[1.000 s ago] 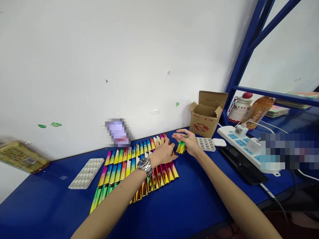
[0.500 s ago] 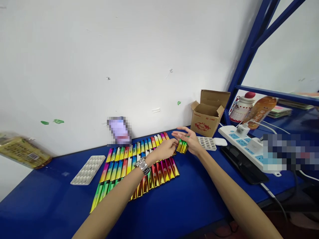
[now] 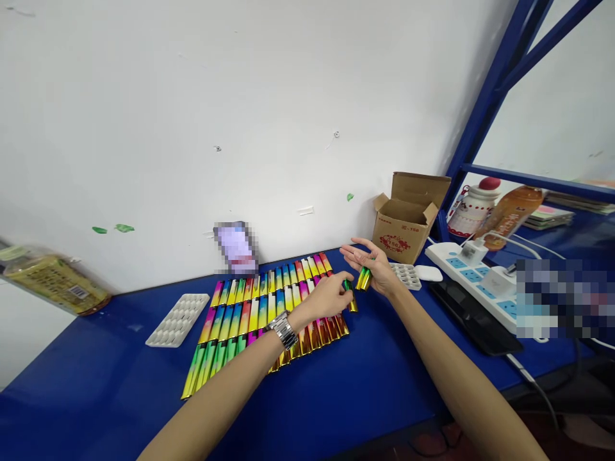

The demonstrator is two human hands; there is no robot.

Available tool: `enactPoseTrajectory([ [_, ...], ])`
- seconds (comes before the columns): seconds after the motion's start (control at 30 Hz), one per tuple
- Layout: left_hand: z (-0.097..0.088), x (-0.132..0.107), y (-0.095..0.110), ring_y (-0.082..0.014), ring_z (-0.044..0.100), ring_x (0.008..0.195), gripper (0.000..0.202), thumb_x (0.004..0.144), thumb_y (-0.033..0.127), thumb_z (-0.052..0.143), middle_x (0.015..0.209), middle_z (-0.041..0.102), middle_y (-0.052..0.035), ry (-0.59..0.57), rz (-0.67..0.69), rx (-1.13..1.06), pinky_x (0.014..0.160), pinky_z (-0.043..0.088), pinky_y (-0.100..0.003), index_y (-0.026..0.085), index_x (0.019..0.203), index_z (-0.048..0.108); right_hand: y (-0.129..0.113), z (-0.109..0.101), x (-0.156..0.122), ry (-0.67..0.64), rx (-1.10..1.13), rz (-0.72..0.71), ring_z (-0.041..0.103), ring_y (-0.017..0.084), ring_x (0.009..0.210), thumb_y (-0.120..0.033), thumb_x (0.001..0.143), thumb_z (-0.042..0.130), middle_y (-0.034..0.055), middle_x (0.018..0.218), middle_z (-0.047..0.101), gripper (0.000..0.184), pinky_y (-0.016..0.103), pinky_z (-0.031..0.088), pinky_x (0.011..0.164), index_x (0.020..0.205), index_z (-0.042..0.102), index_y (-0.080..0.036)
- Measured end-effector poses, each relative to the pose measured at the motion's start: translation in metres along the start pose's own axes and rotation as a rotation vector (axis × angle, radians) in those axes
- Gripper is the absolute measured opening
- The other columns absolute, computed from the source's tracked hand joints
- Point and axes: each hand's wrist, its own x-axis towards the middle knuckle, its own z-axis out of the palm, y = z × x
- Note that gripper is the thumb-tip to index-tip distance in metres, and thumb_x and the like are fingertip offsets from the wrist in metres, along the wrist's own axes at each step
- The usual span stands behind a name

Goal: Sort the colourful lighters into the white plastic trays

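Observation:
Rows of shiny rainbow-coloured lighters [image 3: 259, 314] lie side by side on the blue table [image 3: 336, 397]. My left hand [image 3: 327, 298], with a metal watch on the wrist, pinches one green-and-gold lighter [image 3: 350, 296] just off the right end of the rows. My right hand [image 3: 375, 266] hovers a little further right, palm up, fingers partly curled around a few green-gold lighters [image 3: 364, 278].
A white moulded tray [image 3: 177, 319] lies left of the rows, another [image 3: 406, 275] by an open cardboard box [image 3: 408, 218]. A power strip [image 3: 480, 278], black flat device [image 3: 473, 317], bottles and a blue shelf frame [image 3: 490, 102] stand right. A packet [image 3: 52, 285] rests far left against the wall.
My left hand lifted from the rows and now pinches a single lighter near my right hand. The view shifted slightly to the left and down.

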Motion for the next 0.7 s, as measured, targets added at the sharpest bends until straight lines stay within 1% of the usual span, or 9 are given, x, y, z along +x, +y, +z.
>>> enactPoseTrajectory([
  [0.1, 0.009, -0.004, 0.004, -0.0184, 0.059, 0.061, 0.036, 0.084, 0.031, 0.046, 0.065, 0.063, 0.0006, -0.009, 0.000, 0.128, 0.053, 0.037, -0.027, 0.017, 0.117, 0.047, -0.002, 0.001, -0.001, 0.013, 0.003, 0.007, 0.062, 0.027, 0.109, -0.033, 0.056, 0.085, 0.0098, 0.103, 0.072, 0.048, 0.041, 0.044, 0.100, 0.096, 0.062, -0.023],
  [0.17, 0.014, -0.005, 0.006, -0.0195, 0.059, 0.066, 0.031, 0.083, 0.028, 0.047, 0.070, 0.064, -0.0010, -0.007, 0.026, 0.209, 0.054, 0.037, -0.027, 0.018, 0.112, 0.048, -0.002, 0.002, -0.002, 0.010, -0.004, 0.014, 0.062, 0.027, 0.109, -0.033, 0.056, 0.085, 0.0099, 0.103, 0.072, 0.049, 0.042, 0.043, 0.101, 0.097, 0.061, -0.023],
  [0.23, 0.016, -0.005, 0.008, -0.0202, 0.059, 0.070, 0.023, 0.082, 0.023, 0.048, 0.073, 0.064, -0.0029, -0.001, 0.030, 0.270, 0.055, 0.036, -0.027, 0.018, 0.104, 0.050, -0.002, 0.002, -0.002, 0.001, -0.013, 0.019, 0.062, 0.027, 0.109, -0.034, 0.056, 0.085, 0.0101, 0.103, 0.072, 0.050, 0.043, 0.042, 0.101, 0.098, 0.061, -0.023],
  [0.33, 0.017, -0.007, 0.010, -0.0189, 0.058, 0.068, 0.009, 0.082, 0.016, 0.045, 0.070, 0.062, -0.0031, -0.027, 0.054, 0.365, 0.057, 0.037, -0.027, 0.018, 0.086, 0.053, 0.000, 0.001, -0.001, -0.011, -0.026, 0.011, 0.062, 0.027, 0.109, -0.034, 0.058, 0.084, 0.0099, 0.103, 0.072, 0.049, 0.044, 0.042, 0.102, 0.099, 0.061, -0.023],
  [0.4, 0.017, -0.009, 0.012, -0.0174, 0.057, 0.066, 0.015, 0.085, 0.014, 0.040, 0.069, 0.059, -0.0032, -0.025, 0.096, 0.464, 0.060, 0.039, -0.027, 0.017, 0.079, 0.053, 0.001, -0.001, 0.000, -0.008, -0.028, 0.003, 0.063, 0.027, 0.109, -0.033, 0.059, 0.084, 0.0092, 0.103, 0.072, 0.047, 0.044, 0.042, 0.102, 0.099, 0.060, -0.023],
  [0.47, 0.019, -0.012, 0.014, -0.0176, 0.057, 0.072, 0.019, 0.090, 0.017, 0.038, 0.076, 0.059, -0.0051, 0.027, 0.152, 0.589, 0.068, 0.042, -0.028, 0.016, 0.081, 0.054, 0.003, -0.005, 0.003, 0.004, -0.020, -0.008, 0.063, 0.026, 0.107, -0.032, 0.060, 0.083, 0.0085, 0.102, 0.072, 0.046, 0.043, 0.042, 0.103, 0.098, 0.060, -0.023],
  [0.57, 0.026, -0.014, 0.016, -0.0227, 0.055, 0.091, 0.022, 0.093, 0.024, 0.037, 0.095, 0.058, -0.0099, 0.123, 0.246, 0.803, 0.081, 0.043, -0.035, 0.014, 0.094, 0.057, 0.004, -0.010, 0.006, 0.026, 0.001, -0.038, 0.064, 0.026, 0.106, -0.033, 0.061, 0.083, 0.0075, 0.102, 0.073, 0.045, 0.044, 0.042, 0.103, 0.098, 0.059, -0.024],
  [0.63, 0.032, -0.012, 0.017, -0.0258, 0.052, 0.095, 0.023, 0.093, 0.022, 0.038, 0.100, 0.057, -0.0118, 0.142, 0.276, 0.921, 0.084, 0.042, -0.040, 0.012, 0.102, 0.056, 0.005, -0.014, 0.008, 0.036, 0.006, -0.055, 0.064, 0.025, 0.107, -0.034, 0.061, 0.083, 0.0071, 0.102, 0.073, 0.043, 0.044, 0.041, 0.104, 0.096, 0.059, -0.024],
  [0.7, 0.037, -0.008, 0.017, -0.0262, 0.052, 0.094, 0.023, 0.091, 0.016, 0.040, 0.099, 0.058, -0.0126, 0.121, 0.283, 0.984, 0.082, 0.042, -0.040, 0.010, 0.107, 0.055, 0.005, -0.016, 0.008, 0.044, 0.003, -0.065, 0.063, 0.025, 0.107, -0.034, 0.062, 0.083, 0.0069, 0.102, 0.073, 0.042, 0.044, 0.041, 0.104, 0.095, 0.059, -0.024],
])
